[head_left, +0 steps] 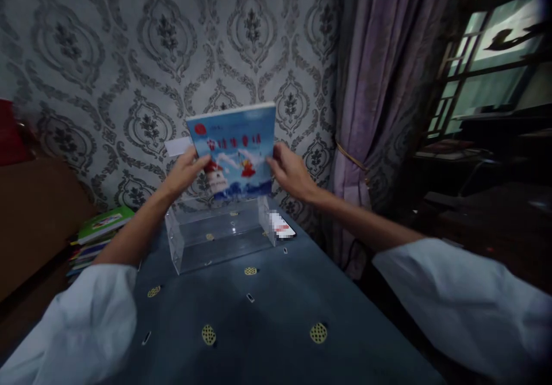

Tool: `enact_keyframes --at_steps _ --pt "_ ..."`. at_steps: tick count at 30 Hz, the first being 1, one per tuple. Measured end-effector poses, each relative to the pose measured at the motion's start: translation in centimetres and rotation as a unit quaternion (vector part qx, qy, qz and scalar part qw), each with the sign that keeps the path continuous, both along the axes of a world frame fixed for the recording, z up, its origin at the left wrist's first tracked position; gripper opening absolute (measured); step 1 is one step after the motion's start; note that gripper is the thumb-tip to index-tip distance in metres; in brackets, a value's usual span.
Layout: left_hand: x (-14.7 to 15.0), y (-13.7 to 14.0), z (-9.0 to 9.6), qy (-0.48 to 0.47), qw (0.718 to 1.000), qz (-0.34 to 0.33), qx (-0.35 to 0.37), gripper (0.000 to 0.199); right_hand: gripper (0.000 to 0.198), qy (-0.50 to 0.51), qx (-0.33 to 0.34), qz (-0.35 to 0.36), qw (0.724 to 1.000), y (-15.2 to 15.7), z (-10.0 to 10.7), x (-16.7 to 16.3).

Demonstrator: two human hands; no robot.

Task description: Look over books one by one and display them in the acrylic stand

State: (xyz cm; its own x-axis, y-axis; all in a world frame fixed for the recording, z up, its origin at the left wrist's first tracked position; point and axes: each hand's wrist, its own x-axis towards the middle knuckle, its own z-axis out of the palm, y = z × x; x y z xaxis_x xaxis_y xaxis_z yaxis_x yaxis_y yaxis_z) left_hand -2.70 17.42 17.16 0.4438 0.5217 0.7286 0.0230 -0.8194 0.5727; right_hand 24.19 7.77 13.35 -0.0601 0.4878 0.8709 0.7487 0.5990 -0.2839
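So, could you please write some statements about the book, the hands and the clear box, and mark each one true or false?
1. Both hands, the left hand and the right hand, hold the blue book by its side edges. True.
2. The book lies flat on the tablecloth. False: it is held upright above the clear plastic box.
3. The clear box is full of books. False: no book shows inside it, and the cloth's pattern shows through it.
4. A pile of books lies to the left of the table. True.
5. The curtain on the right is bright green. False: it is purple.
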Motion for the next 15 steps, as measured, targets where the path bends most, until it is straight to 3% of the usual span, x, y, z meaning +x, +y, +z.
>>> enact_keyframes --at_steps 2,5,10,15 --pt "1.1 2.1 2.6 -0.065 0.998 0.015 0.006 0.039 0.018 -0.012 0.057 -0.005 0.998 2.3 3.5 0.3" --pt "2.6 4.0 4.1 -0.127 0.991 -0.001 -0.05 0.041 0.019 -0.019 0.084 0.002 0.996 5.2 6.0 0.8" --pt "4.1 5.6 3.1 -0.161 0.981 -0.016 -0.107 0.037 0.019 -0.01 0.078 0.022 0.997 8.6 5.7 1.8" --pt "5.1 6.9 1.4 -0.172 0.976 -0.048 -0.123 0.051 0.019 0.012 0.055 0.032 0.998 10.8 4.0 2.6"
